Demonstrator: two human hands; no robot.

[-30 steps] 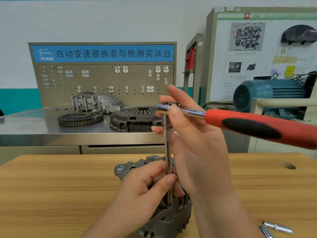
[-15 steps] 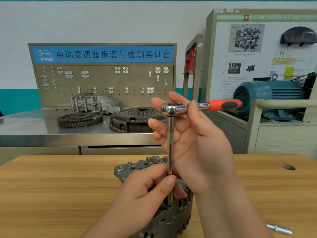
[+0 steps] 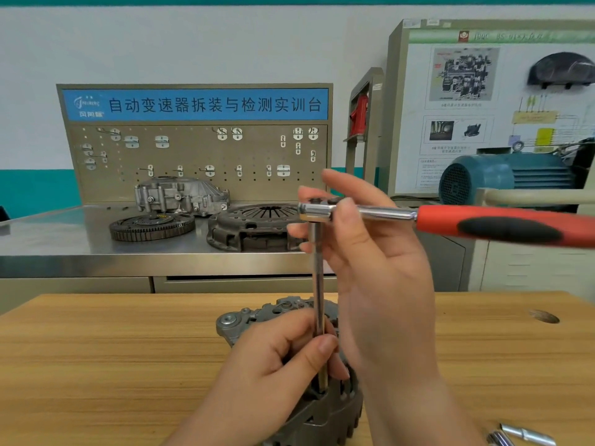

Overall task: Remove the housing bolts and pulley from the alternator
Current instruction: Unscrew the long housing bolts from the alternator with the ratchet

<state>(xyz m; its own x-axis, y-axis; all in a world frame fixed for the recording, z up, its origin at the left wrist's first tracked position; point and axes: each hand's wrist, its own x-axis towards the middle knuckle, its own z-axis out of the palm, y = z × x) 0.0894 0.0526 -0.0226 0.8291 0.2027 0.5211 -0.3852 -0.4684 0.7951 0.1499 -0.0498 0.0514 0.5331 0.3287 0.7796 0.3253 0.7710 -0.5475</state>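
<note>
Alternator (image 3: 328,416) is sitting on the wooden desk (image 3: 96,365) at the middle of its near edge, its grey housing partly covered by both hands. One mounting ear is showing at its far left.

Bar (image 3: 317,278), a slim steel extension, is standing upright, with its lower end entering the top of the alternator and its upper end joining the ratchet (image 3: 450,220). What the bar's tip is seated on cannot be told, as the fingers are hiding it.

Left hand (image 3: 277,365) is pinching the bar low down between thumb and curled fingers, just above the housing.

Right hand (image 3: 380,284) is gripping the ratchet at its head, with the thumb lying across the front of the steel neck and the fingers reaching up behind. The red and black handle is pointing out to the right, level, with nothing holding it.

Two small metal pieces (image 3: 528,434) are lying at the desk's near edge, right of the alternator and well apart from it.

Behind the desk, a steel bench (image 3: 64,239) is carrying a ring gear (image 3: 151,226) and a clutch cover (image 3: 254,226).
</note>
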